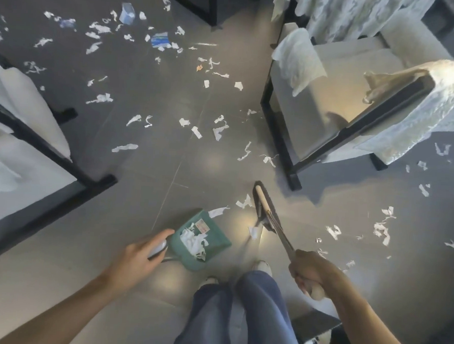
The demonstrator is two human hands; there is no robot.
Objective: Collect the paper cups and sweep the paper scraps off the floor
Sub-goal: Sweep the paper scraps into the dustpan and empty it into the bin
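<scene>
Green dustpan (214, 239) w/ white paper scraps (192, 242) inside, red-print label unreadable; left hand (140, 256) grips its handle, right hand (310, 272) grips broom (264, 208).

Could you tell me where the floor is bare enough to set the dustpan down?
Bare floor lies left of the dustpan, between the left hand and the black chair leg. Scraps crowd the middle, far left and right of the broom.

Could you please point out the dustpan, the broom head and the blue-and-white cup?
dustpan (218, 241): head view, bare green inner wall.
broom head (263, 209): head view, middle of the dark bristle block.
blue-and-white cup (127, 14): head view, its side.
</scene>
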